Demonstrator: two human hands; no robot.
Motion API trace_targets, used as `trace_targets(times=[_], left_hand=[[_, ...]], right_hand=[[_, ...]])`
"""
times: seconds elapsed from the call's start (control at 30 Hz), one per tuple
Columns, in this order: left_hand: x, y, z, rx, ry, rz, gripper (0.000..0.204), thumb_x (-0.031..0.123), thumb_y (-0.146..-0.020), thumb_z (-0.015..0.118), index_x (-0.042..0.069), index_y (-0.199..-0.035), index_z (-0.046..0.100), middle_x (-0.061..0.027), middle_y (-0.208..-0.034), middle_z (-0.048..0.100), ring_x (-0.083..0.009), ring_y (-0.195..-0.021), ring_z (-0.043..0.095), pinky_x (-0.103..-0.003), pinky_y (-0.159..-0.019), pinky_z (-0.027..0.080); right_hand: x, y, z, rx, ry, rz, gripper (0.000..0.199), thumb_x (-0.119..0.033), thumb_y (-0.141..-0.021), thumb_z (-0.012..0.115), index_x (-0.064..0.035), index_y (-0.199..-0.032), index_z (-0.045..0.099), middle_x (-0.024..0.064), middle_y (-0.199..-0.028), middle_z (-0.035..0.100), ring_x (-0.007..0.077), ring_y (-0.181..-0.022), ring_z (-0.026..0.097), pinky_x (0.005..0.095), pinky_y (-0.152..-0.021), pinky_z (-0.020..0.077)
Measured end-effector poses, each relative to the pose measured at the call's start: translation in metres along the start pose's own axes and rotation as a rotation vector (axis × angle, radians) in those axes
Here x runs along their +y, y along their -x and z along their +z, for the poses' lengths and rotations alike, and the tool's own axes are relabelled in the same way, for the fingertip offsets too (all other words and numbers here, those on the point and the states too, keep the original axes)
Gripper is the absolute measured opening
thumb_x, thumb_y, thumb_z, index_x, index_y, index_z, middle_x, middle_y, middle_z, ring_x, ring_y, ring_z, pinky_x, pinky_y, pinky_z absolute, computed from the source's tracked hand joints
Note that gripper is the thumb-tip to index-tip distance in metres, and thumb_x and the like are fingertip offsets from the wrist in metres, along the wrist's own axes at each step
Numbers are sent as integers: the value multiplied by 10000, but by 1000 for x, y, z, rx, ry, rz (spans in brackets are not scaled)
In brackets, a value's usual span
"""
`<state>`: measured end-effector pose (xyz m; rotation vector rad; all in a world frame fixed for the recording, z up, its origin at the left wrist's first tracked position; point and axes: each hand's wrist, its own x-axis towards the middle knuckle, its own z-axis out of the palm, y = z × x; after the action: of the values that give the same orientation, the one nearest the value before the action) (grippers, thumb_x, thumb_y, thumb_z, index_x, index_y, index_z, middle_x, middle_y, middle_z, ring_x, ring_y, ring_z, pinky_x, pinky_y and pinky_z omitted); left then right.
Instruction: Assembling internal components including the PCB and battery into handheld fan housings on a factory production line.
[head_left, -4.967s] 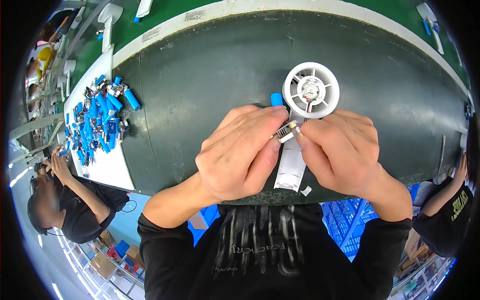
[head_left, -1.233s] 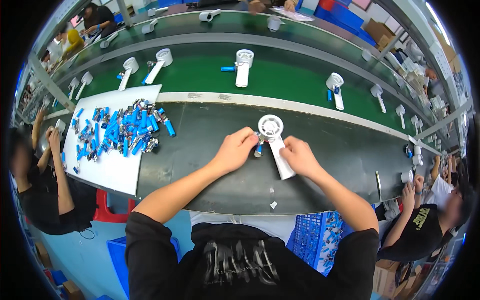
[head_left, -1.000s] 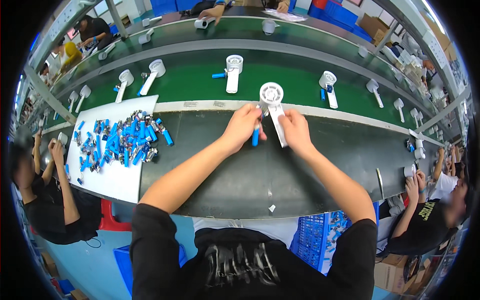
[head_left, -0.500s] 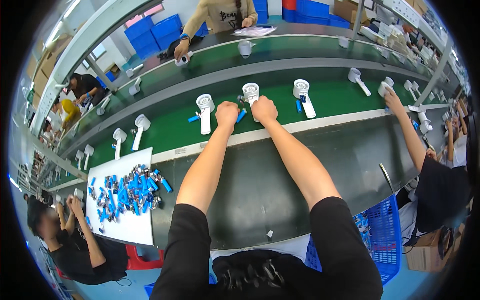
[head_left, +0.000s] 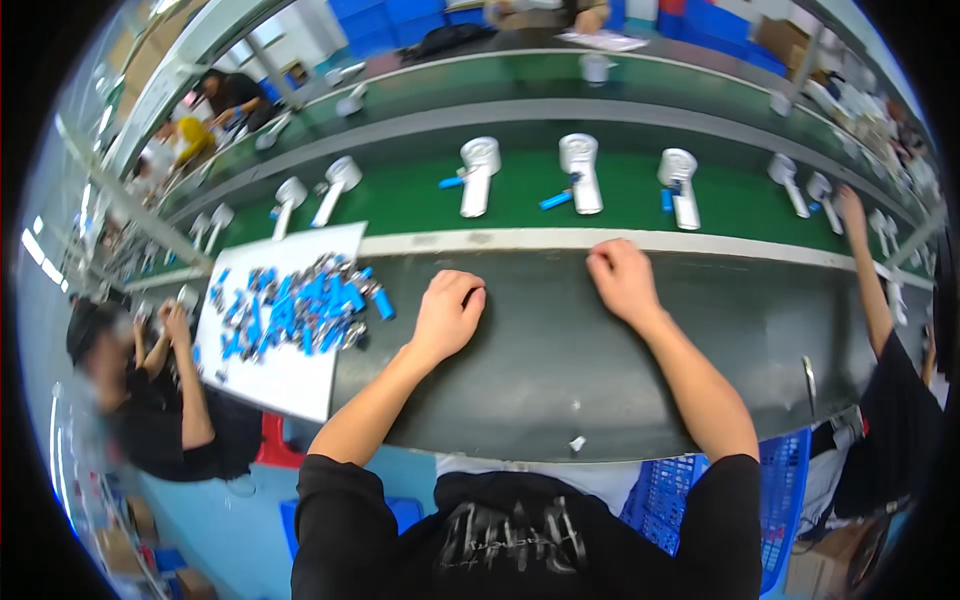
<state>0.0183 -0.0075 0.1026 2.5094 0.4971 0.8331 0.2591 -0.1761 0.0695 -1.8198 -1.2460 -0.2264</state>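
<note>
My left hand (head_left: 450, 314) is over the dark tabletop, right of a pile of blue cylindrical batteries with small circuit parts (head_left: 305, 305). Its fingers are loosely curled, with nothing visible in them. My right hand (head_left: 623, 280) hovers at the table's far edge, by the pale conveyor rail (head_left: 520, 240), fingers bent inward and apparently empty. Beyond both hands a white handheld fan (head_left: 582, 175) lies on the green belt, a blue battery beside its handle. Similar fans lie to its left (head_left: 479, 178) and right (head_left: 681, 188), untouched by me.
The battery pile rests on a white board (head_left: 290, 385) at the left. A blue plastic basket (head_left: 785, 490) stands below the table's right edge. Co-workers sit at left (head_left: 150, 390) and right (head_left: 885, 400); the right one reaches to the belt. White scraps (head_left: 577, 442) lie near the front edge.
Both hands have let go of the middle fan and drawn back from the belt toward me, moving apart. The view has shifted, so the scene sits further right in the picture.
</note>
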Motion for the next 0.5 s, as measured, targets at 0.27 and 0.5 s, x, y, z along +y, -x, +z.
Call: trace_targets(times=[0.27, 0.5], left_hand=[[-59, 44, -102, 1, -411, -403, 219, 207, -855, 651, 9, -948, 656, -180, -847, 650, -334, -782, 639, -426, -689, 500], [-46, 29, -47, -74, -685, -234, 258, 244, -832, 651, 7, -892, 572, -185, -814, 629, -364, -768, 631, -469, -702, 496]], right_hand=[[5, -2, -11, -98, -8, 77, 112, -91, -864, 622, 0, -929, 625, 124, -889, 613, 232, -751, 607, 327, -703, 496], [1, 4, -8, -84, -40, 26, 108, -84, -872, 607, 3, -933, 621, 118, -888, 615, 228, -745, 599, 317, -698, 488]])
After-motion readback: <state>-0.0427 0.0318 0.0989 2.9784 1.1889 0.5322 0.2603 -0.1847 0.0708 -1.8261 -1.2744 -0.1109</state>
